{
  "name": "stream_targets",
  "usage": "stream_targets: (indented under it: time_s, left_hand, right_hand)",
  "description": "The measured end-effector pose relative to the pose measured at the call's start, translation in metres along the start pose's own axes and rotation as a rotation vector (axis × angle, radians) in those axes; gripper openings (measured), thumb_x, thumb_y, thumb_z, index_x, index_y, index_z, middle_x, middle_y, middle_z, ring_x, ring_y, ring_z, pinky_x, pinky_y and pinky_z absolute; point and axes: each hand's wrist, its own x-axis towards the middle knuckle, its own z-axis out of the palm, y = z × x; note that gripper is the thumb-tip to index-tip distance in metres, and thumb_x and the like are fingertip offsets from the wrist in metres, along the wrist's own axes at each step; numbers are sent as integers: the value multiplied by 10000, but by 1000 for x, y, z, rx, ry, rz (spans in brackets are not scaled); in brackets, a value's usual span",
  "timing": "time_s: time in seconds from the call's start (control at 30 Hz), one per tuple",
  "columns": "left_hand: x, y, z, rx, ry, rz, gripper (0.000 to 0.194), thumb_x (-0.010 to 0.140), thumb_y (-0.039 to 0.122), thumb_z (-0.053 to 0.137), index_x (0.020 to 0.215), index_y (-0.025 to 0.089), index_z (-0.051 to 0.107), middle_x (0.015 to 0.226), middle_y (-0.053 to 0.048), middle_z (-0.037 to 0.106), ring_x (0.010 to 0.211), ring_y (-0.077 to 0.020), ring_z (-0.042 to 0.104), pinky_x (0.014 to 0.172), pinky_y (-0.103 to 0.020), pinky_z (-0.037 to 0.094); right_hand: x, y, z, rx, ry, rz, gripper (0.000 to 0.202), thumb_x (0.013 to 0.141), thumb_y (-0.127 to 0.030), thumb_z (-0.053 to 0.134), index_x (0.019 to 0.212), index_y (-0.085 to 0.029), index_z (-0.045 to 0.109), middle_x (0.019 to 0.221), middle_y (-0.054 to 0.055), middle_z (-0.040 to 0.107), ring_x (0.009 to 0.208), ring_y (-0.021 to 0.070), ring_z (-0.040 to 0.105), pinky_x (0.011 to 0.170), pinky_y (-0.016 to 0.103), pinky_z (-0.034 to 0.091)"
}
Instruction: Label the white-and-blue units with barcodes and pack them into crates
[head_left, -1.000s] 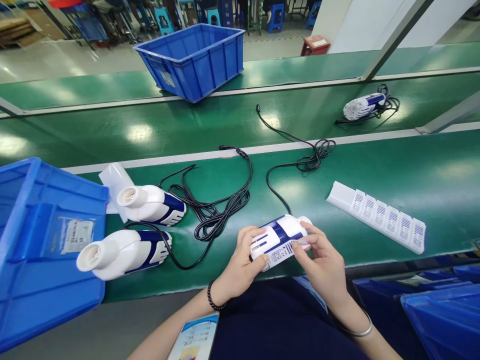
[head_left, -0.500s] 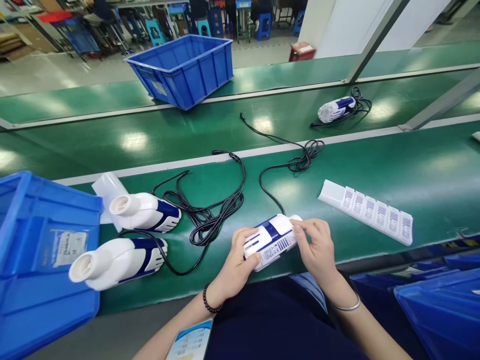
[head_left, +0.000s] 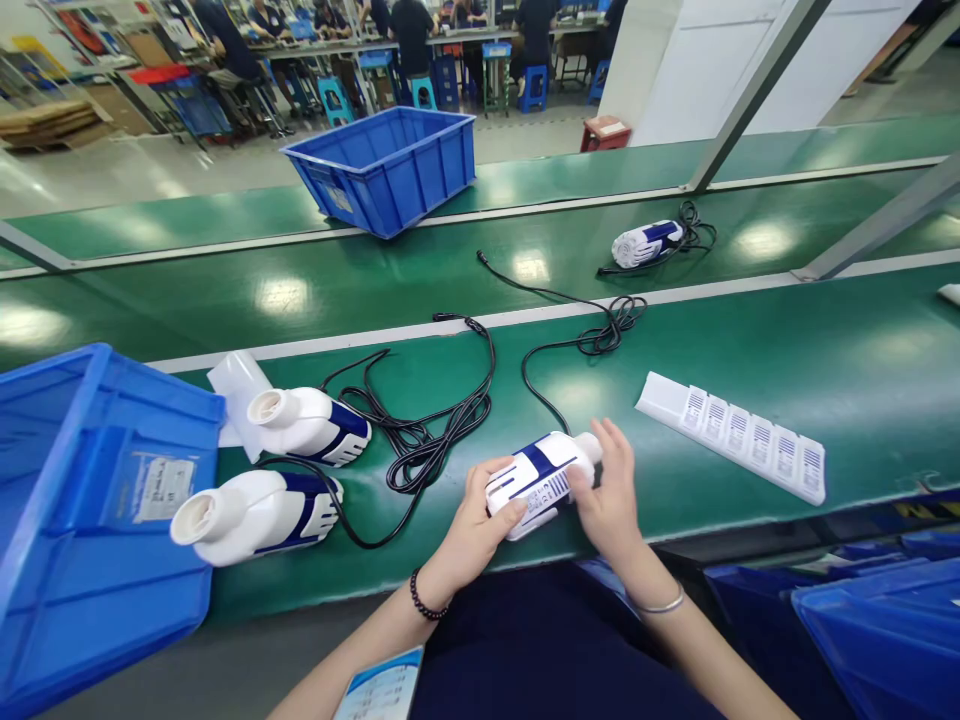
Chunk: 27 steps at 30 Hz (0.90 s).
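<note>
Green counter [head_left: 750,340], near edge, middle: white-and-blue device [head_left: 536,478] lies on its side, barcode label up. Left hand [head_left: 472,525] clasps its vented end; right hand [head_left: 611,495] closed round the nozzle end. Best to steady the body, smoothing the label [head_left: 551,490] flat with fingertips.

You see a white handheld appliance [head_left: 536,478] with navy-blue stripes, black cords [head_left: 427,440], a green conveyor belt [head_left: 750,330], blue plastic bins [head_left: 390,165].
</note>
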Motion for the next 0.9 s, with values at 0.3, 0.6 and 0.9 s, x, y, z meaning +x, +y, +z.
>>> stream_targets:
  time_s: [0.3,0.6,0.9]
  left_hand:
    - [8,7,1,-156,-8,-51,660,837,629,639,1299,222,400,1249,-99,576,1169,-263,553,1025,-431,447]
    - [8,11,-1,113,2,100,788,647,371,834,1328,206,472,1349,-127,544,1243,-308,525,1091,-488,404]
    - [-20,-6,2,138,289,365,830,601,273,797,1336,193,419,1309,-139,589,1182,-320,600,1065,-528,464]
  right_hand:
    - [13,9,-2,162,-26,140,490,958,-571,476,1221,-179,607,1185,148,647,1086,270,627,933,462,539]
    - [28,15,5,207,62,28,386,974,-510,446,1047,-194,654,1017,108,628,995,256,615,899,481,531]
    - [67,-54,11,318,-341,-272,254,764,-490,708,886,-268,699,1025,81,706,1034,282,659,951,451,541]
